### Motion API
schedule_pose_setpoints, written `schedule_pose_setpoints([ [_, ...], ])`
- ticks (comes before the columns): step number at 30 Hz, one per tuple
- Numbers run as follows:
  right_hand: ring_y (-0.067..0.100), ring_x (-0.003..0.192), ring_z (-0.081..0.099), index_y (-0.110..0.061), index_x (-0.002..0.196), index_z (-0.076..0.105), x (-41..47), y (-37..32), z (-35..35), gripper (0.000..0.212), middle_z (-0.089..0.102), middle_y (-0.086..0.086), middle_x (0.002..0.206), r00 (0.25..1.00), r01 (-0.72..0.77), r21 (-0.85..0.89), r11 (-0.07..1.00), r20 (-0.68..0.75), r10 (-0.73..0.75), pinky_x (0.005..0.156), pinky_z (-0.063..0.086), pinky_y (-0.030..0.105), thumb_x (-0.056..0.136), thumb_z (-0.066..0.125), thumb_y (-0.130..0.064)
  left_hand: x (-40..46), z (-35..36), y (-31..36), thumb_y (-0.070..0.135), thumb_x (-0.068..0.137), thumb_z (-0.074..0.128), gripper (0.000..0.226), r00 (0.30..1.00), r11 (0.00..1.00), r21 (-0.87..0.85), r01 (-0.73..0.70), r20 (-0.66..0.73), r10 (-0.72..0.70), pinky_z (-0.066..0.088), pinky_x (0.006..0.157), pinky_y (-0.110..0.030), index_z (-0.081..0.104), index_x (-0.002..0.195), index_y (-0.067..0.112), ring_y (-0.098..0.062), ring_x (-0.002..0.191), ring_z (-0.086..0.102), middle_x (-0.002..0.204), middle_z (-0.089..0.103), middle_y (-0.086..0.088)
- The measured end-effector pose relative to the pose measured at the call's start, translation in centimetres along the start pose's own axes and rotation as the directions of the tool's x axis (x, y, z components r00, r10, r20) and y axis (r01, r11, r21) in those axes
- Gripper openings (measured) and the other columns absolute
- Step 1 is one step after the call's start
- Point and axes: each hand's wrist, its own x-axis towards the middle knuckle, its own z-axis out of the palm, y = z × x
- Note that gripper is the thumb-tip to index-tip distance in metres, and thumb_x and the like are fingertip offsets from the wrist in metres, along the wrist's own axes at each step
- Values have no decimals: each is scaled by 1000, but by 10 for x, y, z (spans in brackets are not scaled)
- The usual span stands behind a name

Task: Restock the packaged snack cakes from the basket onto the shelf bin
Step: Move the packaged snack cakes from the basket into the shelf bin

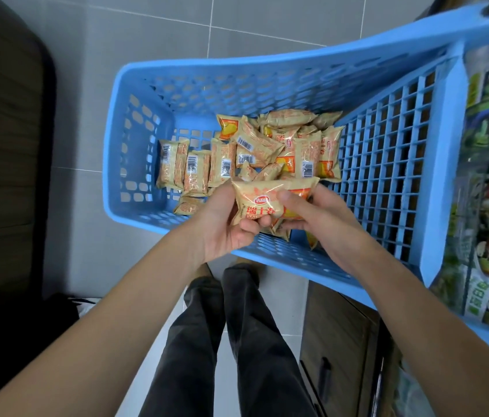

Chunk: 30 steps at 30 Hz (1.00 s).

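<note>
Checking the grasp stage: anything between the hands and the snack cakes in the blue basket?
Nothing visible. Left hand and right hand already grip a bunch of snack cakes above the blue basket. The loose cakes below lie uncovered in the open-topped basket. The shelf bin cannot be clearly identified, so that path is unjudged.

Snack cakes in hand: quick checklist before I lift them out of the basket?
1. Left hand grips the held packs: ok.
2. Right hand holds them too, thumb on top: ok.
3. Lower packs in the bundle secure: cannot tell, mostly hidden beneath.
4. Path above the blue basket free of obstruction: ok.
5. More loose packs left for later trips: ok.
6. Shelf bin located and has room: cannot tell, not clearly in view.
</note>
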Motion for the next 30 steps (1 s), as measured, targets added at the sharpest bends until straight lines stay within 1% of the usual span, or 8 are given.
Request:
schedule_pose_setpoints([
  [3,9,91,69,-22,109,63,4,1,-5,22,71,-6,103,995,10,-13,1000,-97,-11,73,58,26,88,63,-30,5,2,5,49,99,25,49,932,903,408,-134,-259,255,54,59,-23,61,89,18,-13,66,66,85,70,-7],
  [6,-7,72,66,-31,93,62,7,2,-13,7,70,-17,82,990,43,-90,995,-128,-55,53,49,10,89,64,-26,10,0,9,42,98,37,30,826,595,721,-356,-55,562,49,63,-8,59,108,24,7,76,61,96,63,9],
  [9,-7,67,66,-34,92,63,9,1,-22,7,71,-22,73,989,52,-86,995,-135,-63,50,47,9,88,65,-28,16,7,14,33,94,53,19,856,496,778,-385,100,508,45,57,-6,54,113,29,0,77,61,99,59,11],
  [15,3,77,69,-32,94,58,7,3,-45,17,68,-11,95,995,-53,-151,987,-97,39,56,54,16,86,68,-21,39,8,18,37,93,52,18,876,509,813,-284,4,483,54,75,-38,54,104,22,-17,77,63,96,67,-4],
  [19,4,76,68,-22,98,57,7,11,-62,19,66,-8,95,918,-70,-59,996,-394,41,55,54,16,85,65,-11,68,-6,26,25,96,44,16,834,286,953,-97,-79,546,40,55,-26,48,109,15,-9,67,50,107,59,-6],
  [25,19,84,69,-22,104,55,13,22,-68,22,66,-10,91,855,-107,-76,991,-515,53,74,59,42,83,61,-18,112,1,10,48,89,54,47,962,28,999,23,-29,273,44,80,-36,46,115,10,-26,102,52,114,54,-9],
  [28,23,87,66,-27,93,52,15,24,-66,15,63,-12,81,852,-98,-80,992,-522,41,75,57,52,84,60,-20,126,7,-11,53,83,59,65,962,-225,970,96,-32,273,42,98,-45,43,130,11,-32,121,42,130,48,-13],
  [30,16,88,62,-31,85,48,13,24,-65,17,59,-15,75,854,-97,-95,991,-519,34,77,55,53,85,59,-18,134,8,-20,50,85,59,65,936,-211,965,156,-76,344,41,99,-43,40,134,11,-32,124,41,134,45,-14],
])
